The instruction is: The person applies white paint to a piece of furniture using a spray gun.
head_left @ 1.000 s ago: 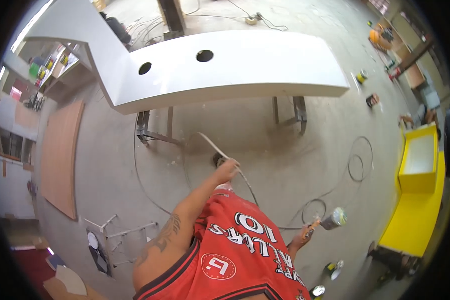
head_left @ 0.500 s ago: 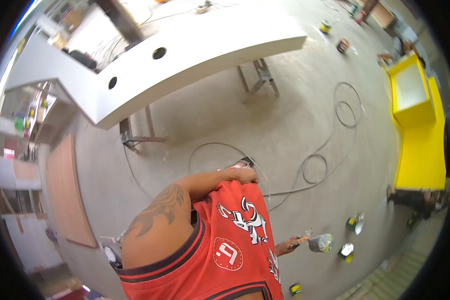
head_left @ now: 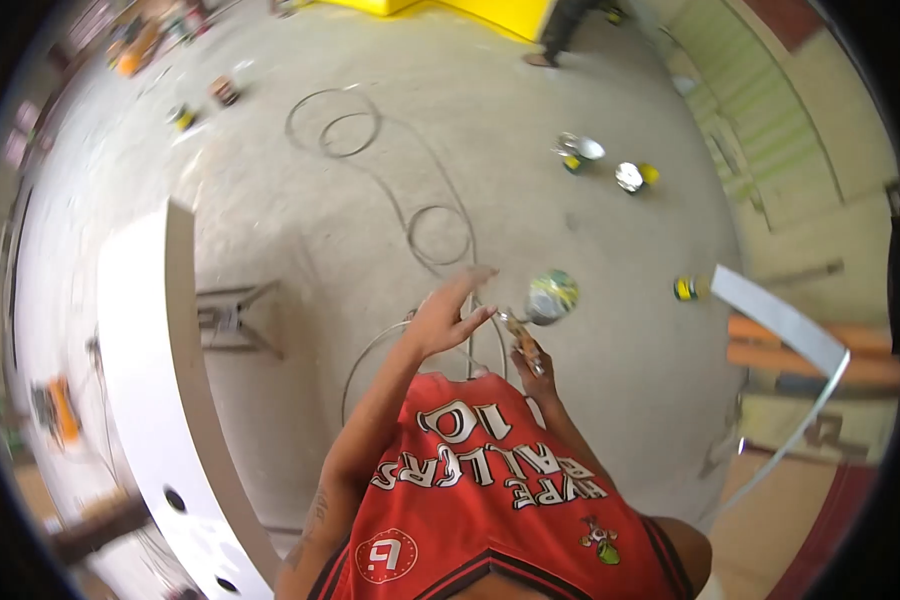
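Gripping spray gun (head_left: 525, 345) in curled right hand (head_left: 537, 370), slanted lengthwise away from red jersey (head_left: 490, 480) lettered "HYPE BALLERS 10"; holding left hand (head_left: 448, 318) open, empty, beyond jersey.

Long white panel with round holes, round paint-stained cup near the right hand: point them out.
White panel (head_left: 155, 400), head view: flat holed face.
Paint-stained cup (head_left: 550, 298), head view: smeared outer surface.

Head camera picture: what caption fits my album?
Spray gun in the right grip, left grip open, hose looped on the floor.
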Available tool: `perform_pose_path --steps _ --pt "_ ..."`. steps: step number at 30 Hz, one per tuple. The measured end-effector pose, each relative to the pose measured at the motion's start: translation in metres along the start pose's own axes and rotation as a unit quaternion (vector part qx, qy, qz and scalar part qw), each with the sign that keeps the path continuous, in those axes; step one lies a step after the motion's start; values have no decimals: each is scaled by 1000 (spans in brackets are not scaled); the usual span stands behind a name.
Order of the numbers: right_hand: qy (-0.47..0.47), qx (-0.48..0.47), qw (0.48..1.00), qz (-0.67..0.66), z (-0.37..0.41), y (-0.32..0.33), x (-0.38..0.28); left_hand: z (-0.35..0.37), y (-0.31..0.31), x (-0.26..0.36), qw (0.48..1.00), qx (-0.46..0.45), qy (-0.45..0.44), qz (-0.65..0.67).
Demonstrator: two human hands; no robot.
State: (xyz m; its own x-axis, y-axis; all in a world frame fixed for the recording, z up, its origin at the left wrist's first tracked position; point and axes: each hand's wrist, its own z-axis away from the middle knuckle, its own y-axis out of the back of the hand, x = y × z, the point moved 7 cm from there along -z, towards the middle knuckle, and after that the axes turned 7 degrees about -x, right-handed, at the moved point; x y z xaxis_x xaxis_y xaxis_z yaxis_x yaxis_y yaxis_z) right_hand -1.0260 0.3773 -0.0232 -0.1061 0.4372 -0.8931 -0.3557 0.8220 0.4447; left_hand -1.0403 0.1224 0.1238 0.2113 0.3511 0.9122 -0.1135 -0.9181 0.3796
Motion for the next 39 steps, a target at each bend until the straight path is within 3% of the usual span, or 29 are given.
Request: perform_pose_path --steps 2,4,6,8,15,17,22,28,34,39 --pt "-41 -107 993 -41 -9 -13 -11 -23 5 34 995 -25 -64 -67" --pt "0 -99 995 -12 -19 -14 -32 -39 18 61 981 -27 -132 -141" --pt "26 -95 995 24 -28 -7 -53 -46 14 64 968 -105 -137 -184" --pt "30 -160 986 -40 -29 -6 -72 -54 9 67 959 -130 -176 -178" --pt "103 -143 981 76 -61 10 -77 -106 15 61 938 -157 -260 -168" --pt "13 -108 994 -25 -65 36 -63 -130 -1 62 931 -167 -264 -188" --pt "96 -98 990 2 -103 91 -43 -193 -43 62 926 -148 -280 -204" --pt "27 -162 986 -2 -130 147 -17 -234 -74 68 936 -125 -255 -209" --pt "-11 -223 975 14 -158 159 3 -256 -81 57 951 -109 -211 -198" --pt "-24 -229 967 -106 -163 137 -19 -249 -55 50 965 -84 -163 -190"
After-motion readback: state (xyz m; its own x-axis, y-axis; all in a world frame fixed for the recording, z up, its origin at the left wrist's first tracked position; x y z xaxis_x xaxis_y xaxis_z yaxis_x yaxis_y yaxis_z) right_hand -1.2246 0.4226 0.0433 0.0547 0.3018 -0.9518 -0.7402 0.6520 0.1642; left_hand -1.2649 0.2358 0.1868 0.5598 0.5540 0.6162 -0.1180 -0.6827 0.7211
